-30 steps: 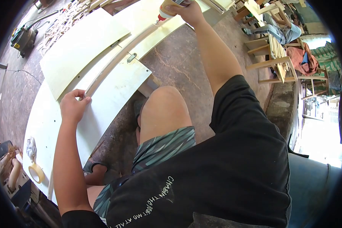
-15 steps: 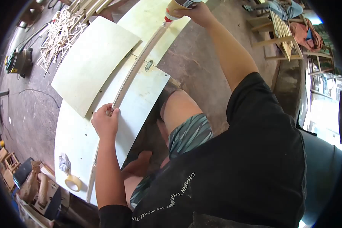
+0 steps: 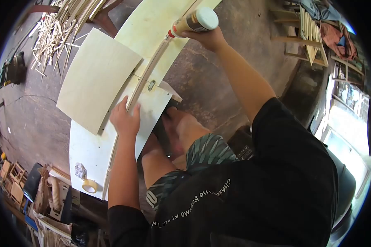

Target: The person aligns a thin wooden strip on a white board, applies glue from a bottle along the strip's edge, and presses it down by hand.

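A long, narrow wooden strip [image 3: 146, 73] runs lengthwise along a pale curved board [image 3: 86, 142]. My right hand [image 3: 212, 40] grips a glue bottle [image 3: 189, 24], tilted so its red-capped nozzle points down at the strip's upper part. Lower on the strip, my left hand [image 3: 125, 119] rests with fingers stretched out and the thumb apart, the strip passing between them. A thin curved panel [image 3: 99, 78] lies on the board to the left of the strip. Near the strip, a small metal latch [image 3: 151, 85] sits by a seam in the board.
A roll of tape [image 3: 89, 186] and a crumpled plastic piece [image 3: 81, 171] lie at the board's lower end. Loose wood sticks [image 3: 55, 37] are heaped on the floor at upper left, near a dark machine [image 3: 12, 70]. Wooden frames [image 3: 303, 37] stand at upper right.
The glue bottle has moved down along the strip towards me and leans over more. My left hand has gone from a pinch on the strip to spread fingers. The camera view has shifted.
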`<state>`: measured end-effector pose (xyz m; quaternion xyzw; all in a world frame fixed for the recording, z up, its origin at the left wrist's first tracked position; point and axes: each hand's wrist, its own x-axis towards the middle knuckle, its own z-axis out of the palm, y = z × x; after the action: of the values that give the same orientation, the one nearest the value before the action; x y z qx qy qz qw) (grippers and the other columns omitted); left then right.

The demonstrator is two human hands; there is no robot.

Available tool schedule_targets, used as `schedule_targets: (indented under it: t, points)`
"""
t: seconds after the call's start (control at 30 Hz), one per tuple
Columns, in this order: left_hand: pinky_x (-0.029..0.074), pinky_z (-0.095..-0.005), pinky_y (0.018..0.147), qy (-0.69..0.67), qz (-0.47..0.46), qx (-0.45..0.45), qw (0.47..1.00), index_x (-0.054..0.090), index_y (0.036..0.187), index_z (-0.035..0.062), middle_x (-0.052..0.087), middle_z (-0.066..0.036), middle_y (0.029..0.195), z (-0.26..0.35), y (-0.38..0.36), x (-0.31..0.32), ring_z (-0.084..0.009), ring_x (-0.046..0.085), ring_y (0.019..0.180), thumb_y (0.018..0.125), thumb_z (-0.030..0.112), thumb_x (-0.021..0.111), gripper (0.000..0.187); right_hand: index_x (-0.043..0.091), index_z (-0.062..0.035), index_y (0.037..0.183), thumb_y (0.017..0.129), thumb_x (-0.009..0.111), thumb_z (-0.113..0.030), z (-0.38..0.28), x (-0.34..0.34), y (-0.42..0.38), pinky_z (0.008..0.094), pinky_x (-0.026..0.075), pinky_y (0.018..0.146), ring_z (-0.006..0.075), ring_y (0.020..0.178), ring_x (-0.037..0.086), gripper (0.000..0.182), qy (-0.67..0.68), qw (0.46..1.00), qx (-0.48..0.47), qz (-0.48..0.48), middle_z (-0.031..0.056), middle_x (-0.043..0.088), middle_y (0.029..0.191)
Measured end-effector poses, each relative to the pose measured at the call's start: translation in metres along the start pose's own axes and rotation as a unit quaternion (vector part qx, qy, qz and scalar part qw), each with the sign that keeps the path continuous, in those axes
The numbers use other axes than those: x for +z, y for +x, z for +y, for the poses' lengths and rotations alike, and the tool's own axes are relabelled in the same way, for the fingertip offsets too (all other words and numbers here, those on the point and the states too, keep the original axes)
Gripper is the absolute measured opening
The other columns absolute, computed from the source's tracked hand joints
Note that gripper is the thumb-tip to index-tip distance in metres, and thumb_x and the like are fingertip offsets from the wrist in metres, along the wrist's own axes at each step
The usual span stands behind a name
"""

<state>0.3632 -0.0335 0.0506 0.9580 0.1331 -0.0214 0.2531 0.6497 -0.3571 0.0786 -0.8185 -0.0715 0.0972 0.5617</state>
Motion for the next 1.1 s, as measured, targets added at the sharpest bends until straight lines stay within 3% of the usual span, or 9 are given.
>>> schedule_targets:
  t: [0.13,0.33,0.43,0.53,0.67,0.73,0.87,1.1]
  points:
    - [0.050,-0.0493,0.099,-0.109,0.014,0.035,0.993,0.073,0.130,0.0117,0.076,-0.010,0.117,0.060,0.057,0.017,-0.0349,0.068,0.113,0.086,0.034,0.084,0.051,0.070,-0.0036,0.125,0.073,0.100,-0.014,-0.003,-0.003,-0.004,0.0365,0.060,0.099,0.0190,0.111,0.073,0.061,0.029,0.998,0.054,-0.003,0.0071,0.077,0.120]
    - [0.050,-0.0485,0.100,-0.103,-0.024,0.069,0.992,0.073,0.130,0.0135,0.076,-0.009,0.118,0.121,0.146,0.044,-0.0341,0.068,0.114,0.086,0.039,0.083,0.051,0.069,-0.0017,0.123,0.077,0.097,-0.012,-0.012,-0.002,-0.019,0.0353,0.062,0.096,0.0176,0.106,0.074,0.054,-0.034,0.998,0.058,0.005,0.0080,0.077,0.117]
    - [0.049,-0.0477,0.102,-0.067,-0.072,0.028,0.995,0.074,0.129,0.0141,0.076,-0.009,0.121,0.141,0.176,0.051,-0.0337,0.067,0.116,0.086,0.041,0.082,0.051,0.070,-0.0018,0.122,0.077,0.097,-0.011,0.004,0.004,-0.015,0.0349,0.062,0.097,0.0176,0.106,0.074,0.054,0.053,0.998,0.009,0.027,0.0080,0.077,0.117]
    - [0.050,-0.0485,0.101,-0.063,-0.079,0.011,0.995,0.074,0.129,0.0150,0.076,-0.009,0.124,0.154,0.198,0.062,-0.0325,0.067,0.116,0.086,0.043,0.082,0.052,0.066,-0.0019,0.127,0.077,0.097,-0.010,-0.006,-0.002,-0.014,0.0359,0.062,0.098,0.0175,0.109,0.073,0.060,0.030,0.993,0.112,0.016,0.0081,0.075,0.121]
    - [0.047,-0.0460,0.103,-0.063,-0.120,-0.019,0.991,0.075,0.123,0.0138,0.076,-0.006,0.120,0.164,0.217,0.075,-0.0295,0.065,0.117,0.085,0.039,0.083,0.046,0.058,-0.0023,0.138,0.079,0.096,-0.009,0.005,-0.004,-0.010,0.0360,0.062,0.098,0.0177,0.115,0.071,0.071,0.105,0.992,0.068,0.024,0.0092,0.072,0.127]
    - [0.047,-0.0454,0.102,-0.085,-0.139,-0.037,0.986,0.077,0.118,0.0133,0.077,-0.005,0.117,0.157,0.211,0.082,-0.0286,0.066,0.114,0.084,0.039,0.084,0.043,0.059,-0.0019,0.136,0.079,0.096,-0.010,0.016,-0.008,-0.017,0.0354,0.062,0.098,0.0179,0.115,0.071,0.068,0.098,0.990,0.094,0.023,0.0092,0.072,0.125]
    - [0.047,-0.0441,0.100,-0.089,-0.086,-0.037,0.992,0.079,0.113,0.0155,0.078,-0.002,0.111,0.158,0.207,0.092,-0.0272,0.067,0.110,0.083,0.036,0.085,0.037,0.061,-0.0008,0.133,0.079,0.096,-0.010,0.012,-0.009,-0.006,0.0346,0.062,0.096,0.0180,0.112,0.072,0.064,0.144,0.973,0.179,-0.001,0.0094,0.073,0.122]
    - [0.047,-0.0426,0.100,-0.070,-0.063,-0.038,0.995,0.082,0.103,0.0182,0.078,0.000,0.108,0.164,0.223,0.101,-0.0257,0.067,0.108,0.083,0.032,0.084,0.025,0.066,0.0008,0.126,0.079,0.095,-0.009,0.013,-0.013,0.006,0.0344,0.063,0.094,0.0182,0.106,0.074,0.056,0.163,0.973,0.165,0.017,0.0103,0.075,0.118]
